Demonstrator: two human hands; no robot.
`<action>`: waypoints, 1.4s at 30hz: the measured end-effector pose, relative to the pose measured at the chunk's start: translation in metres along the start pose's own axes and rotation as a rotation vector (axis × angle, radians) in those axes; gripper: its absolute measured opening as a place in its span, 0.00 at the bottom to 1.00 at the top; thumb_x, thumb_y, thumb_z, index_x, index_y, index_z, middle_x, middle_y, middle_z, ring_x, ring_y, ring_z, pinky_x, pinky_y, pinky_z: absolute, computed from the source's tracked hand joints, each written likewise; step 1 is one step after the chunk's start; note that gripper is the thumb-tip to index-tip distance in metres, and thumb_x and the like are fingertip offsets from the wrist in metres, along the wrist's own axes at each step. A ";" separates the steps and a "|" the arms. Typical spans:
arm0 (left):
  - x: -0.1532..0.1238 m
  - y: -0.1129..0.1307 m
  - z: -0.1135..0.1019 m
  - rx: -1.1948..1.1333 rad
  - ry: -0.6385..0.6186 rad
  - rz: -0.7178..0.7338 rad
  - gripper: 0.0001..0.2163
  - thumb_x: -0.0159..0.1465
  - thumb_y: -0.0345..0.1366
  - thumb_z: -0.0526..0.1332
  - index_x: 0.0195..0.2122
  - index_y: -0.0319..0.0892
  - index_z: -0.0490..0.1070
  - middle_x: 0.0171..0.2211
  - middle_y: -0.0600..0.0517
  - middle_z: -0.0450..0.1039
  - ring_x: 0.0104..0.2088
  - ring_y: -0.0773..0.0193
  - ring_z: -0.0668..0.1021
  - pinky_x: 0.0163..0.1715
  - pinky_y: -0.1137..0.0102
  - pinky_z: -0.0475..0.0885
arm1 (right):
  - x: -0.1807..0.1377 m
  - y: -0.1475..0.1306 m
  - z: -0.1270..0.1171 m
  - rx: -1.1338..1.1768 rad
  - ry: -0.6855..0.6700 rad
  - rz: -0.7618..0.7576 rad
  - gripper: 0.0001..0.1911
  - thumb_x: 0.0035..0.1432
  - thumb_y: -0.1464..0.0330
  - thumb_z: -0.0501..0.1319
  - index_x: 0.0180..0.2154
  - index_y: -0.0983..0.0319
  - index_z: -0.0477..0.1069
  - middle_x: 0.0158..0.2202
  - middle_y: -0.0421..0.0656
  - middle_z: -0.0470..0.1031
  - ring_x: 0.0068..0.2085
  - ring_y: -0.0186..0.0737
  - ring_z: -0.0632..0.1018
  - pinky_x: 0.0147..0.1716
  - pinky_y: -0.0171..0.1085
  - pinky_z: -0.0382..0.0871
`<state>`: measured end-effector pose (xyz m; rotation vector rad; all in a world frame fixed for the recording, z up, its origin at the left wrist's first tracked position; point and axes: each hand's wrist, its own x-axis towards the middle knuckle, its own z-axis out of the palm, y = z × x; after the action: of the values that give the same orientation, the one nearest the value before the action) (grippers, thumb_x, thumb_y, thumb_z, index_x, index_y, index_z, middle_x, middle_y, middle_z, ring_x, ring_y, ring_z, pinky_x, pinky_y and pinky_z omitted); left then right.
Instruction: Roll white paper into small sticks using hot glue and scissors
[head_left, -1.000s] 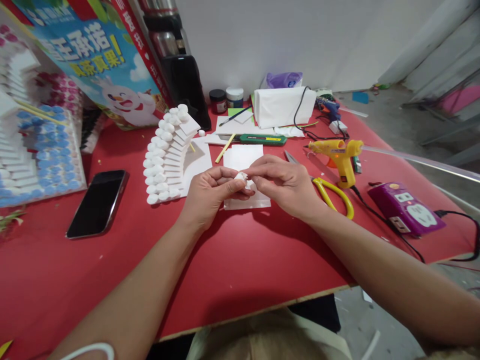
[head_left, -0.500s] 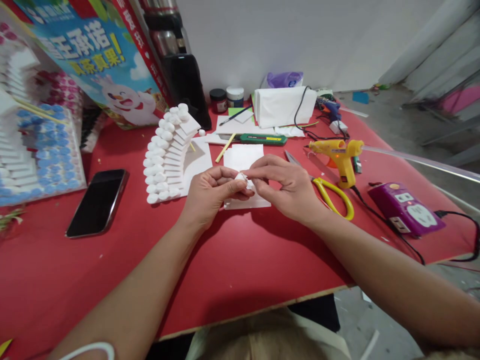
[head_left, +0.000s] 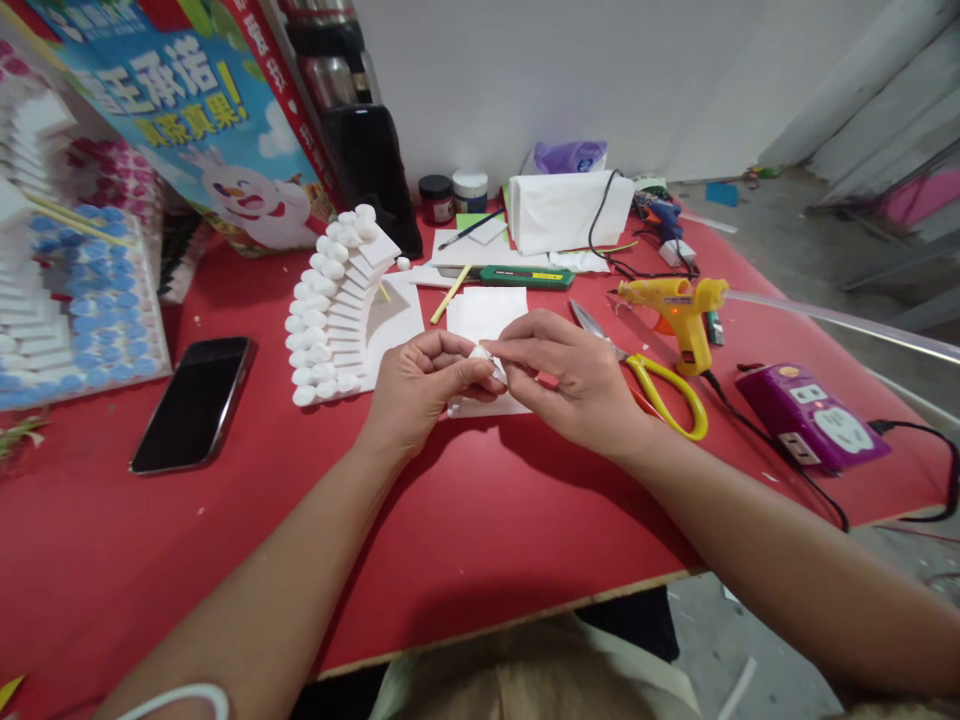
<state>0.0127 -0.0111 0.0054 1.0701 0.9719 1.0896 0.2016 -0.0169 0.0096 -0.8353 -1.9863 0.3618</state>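
Between my two hands, over the middle of the red table, is a small crumpled white piece that looks like paper or tissue. My left hand pinches it between thumb and fingers. From the other side my right hand has its fingertips closed on the same piece. Beneath them lie white sheets, partly covered by the hands. Left of my left hand stands a curved white stair-like model, its outer side lined with round white pieces.
Scissors with yellow handles and a yellow glue gun lie at right, near a purple power strip. A green cutter knife lies behind the sheets. At left are a phone and a blue-and-white model.
The fingers of both hands have shifted slightly around the small white piece, which has turned a little. Other things stay where they were.
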 end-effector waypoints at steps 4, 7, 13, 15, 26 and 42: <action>0.000 0.000 0.001 -0.015 0.000 0.004 0.13 0.54 0.39 0.75 0.32 0.41 0.73 0.26 0.50 0.83 0.28 0.56 0.85 0.34 0.61 0.83 | 0.001 -0.003 0.000 -0.040 -0.013 -0.034 0.12 0.68 0.69 0.60 0.46 0.57 0.82 0.41 0.47 0.77 0.40 0.39 0.79 0.41 0.38 0.75; -0.001 0.002 0.001 -0.011 -0.004 0.000 0.12 0.54 0.38 0.75 0.32 0.42 0.73 0.26 0.50 0.83 0.28 0.55 0.85 0.34 0.61 0.83 | 0.001 -0.003 -0.001 -0.057 -0.020 -0.056 0.12 0.68 0.69 0.59 0.47 0.58 0.81 0.41 0.48 0.76 0.40 0.40 0.79 0.41 0.38 0.74; -0.001 0.002 0.001 0.031 0.042 0.001 0.11 0.53 0.36 0.74 0.30 0.43 0.73 0.25 0.51 0.82 0.26 0.55 0.84 0.29 0.64 0.81 | -0.001 -0.003 0.000 -0.122 -0.041 -0.070 0.13 0.69 0.68 0.58 0.50 0.60 0.78 0.42 0.50 0.76 0.41 0.42 0.79 0.41 0.40 0.74; -0.001 0.002 0.000 0.042 0.050 0.012 0.11 0.52 0.35 0.74 0.30 0.44 0.72 0.24 0.52 0.82 0.25 0.57 0.84 0.28 0.65 0.80 | -0.001 -0.005 0.001 -0.144 -0.044 -0.069 0.13 0.70 0.68 0.57 0.50 0.60 0.78 0.42 0.50 0.76 0.41 0.43 0.78 0.40 0.40 0.74; -0.001 0.000 0.000 0.052 0.076 0.054 0.13 0.53 0.36 0.75 0.29 0.45 0.71 0.22 0.54 0.80 0.22 0.59 0.81 0.23 0.68 0.77 | -0.004 -0.011 0.011 -0.420 -0.062 -0.105 0.16 0.72 0.70 0.52 0.56 0.62 0.71 0.43 0.53 0.76 0.42 0.47 0.76 0.40 0.43 0.72; 0.004 -0.005 -0.002 -0.098 0.026 0.124 0.15 0.58 0.43 0.74 0.32 0.43 0.68 0.24 0.54 0.80 0.28 0.60 0.85 0.31 0.69 0.81 | -0.002 -0.014 0.010 -0.201 -0.006 -0.100 0.20 0.71 0.73 0.53 0.60 0.64 0.70 0.48 0.55 0.76 0.47 0.45 0.77 0.46 0.45 0.75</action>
<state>0.0129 -0.0074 0.0002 1.0495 0.8727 1.2429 0.1881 -0.0279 0.0112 -0.8563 -2.0850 0.1075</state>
